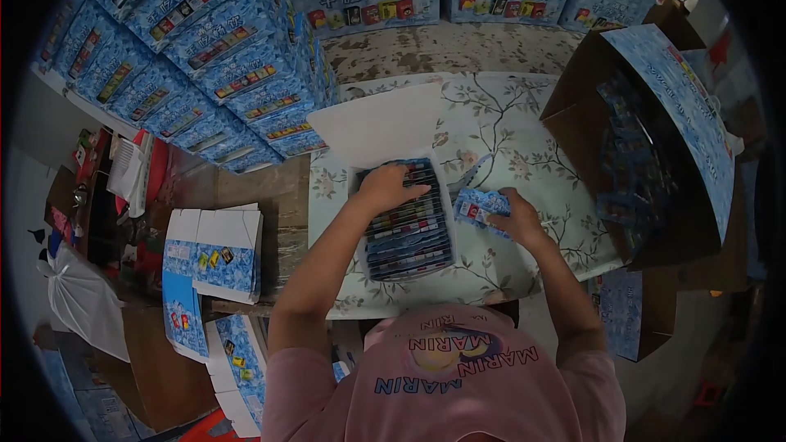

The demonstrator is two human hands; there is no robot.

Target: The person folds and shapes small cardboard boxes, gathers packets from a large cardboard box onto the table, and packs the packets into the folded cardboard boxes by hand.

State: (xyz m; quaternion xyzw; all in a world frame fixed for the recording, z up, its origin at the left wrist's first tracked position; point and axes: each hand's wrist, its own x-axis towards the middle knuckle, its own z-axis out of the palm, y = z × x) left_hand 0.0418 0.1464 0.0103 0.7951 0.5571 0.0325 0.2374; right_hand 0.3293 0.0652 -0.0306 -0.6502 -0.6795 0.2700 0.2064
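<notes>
An open white box (355,188) stands on the table in front of me, packed with a row of thin dark-blue sachets (409,237) on edge. My left hand (388,189) reaches into its far left part and rests on the sachets, thumb apart from the fingers; some fingertips are hidden. Just right of the box, my right hand (519,217) grips blue printed sachets (479,208) above the tablecloth; how many I cannot tell. The box's white lid (381,123) stands raised at the back.
A large cardboard carton (565,115) with many loose sachets (626,155) lies open at the right. Blue printed boxes (196,49) are stacked at the left, with others (368,0) along the back. Flat cartons (221,237) lie left of the flowered tablecloth (491,270).
</notes>
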